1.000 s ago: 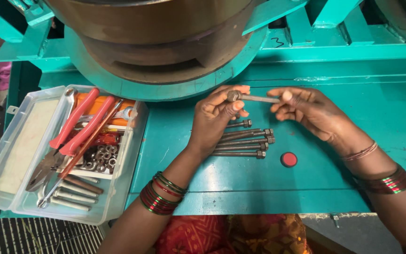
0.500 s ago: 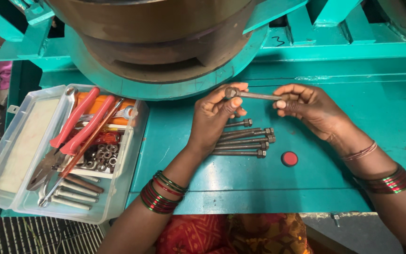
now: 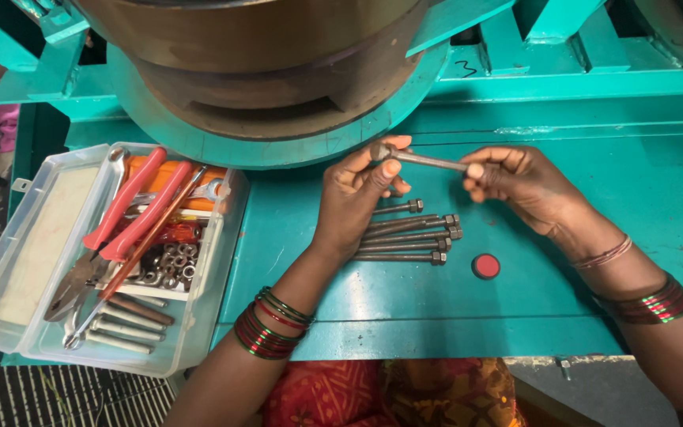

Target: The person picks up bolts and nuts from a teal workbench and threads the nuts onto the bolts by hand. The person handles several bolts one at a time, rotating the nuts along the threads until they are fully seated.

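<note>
My left hand (image 3: 356, 198) pinches the head end of a long metal bolt (image 3: 428, 161), where a nut sits. My right hand (image 3: 525, 185) grips the bolt's other end, so the bolt lies level between both hands above the teal machine table (image 3: 563, 126). Under the hands, several similar bolts with nuts (image 3: 409, 234) lie side by side on the table. A small red round button (image 3: 485, 266) sits just right of them.
A clear plastic tray (image 3: 9, 277) at the left holds red-handled pliers (image 3: 120, 229), a screwdriver, loose nuts (image 3: 169, 262) and more bolts. A large round brown machine part (image 3: 278, 71) overhangs the table's far side. The near table edge runs below my wrists.
Both hands have stayed in place with the bolt; the fingers of the left hand shifted slightly at the nut end.
</note>
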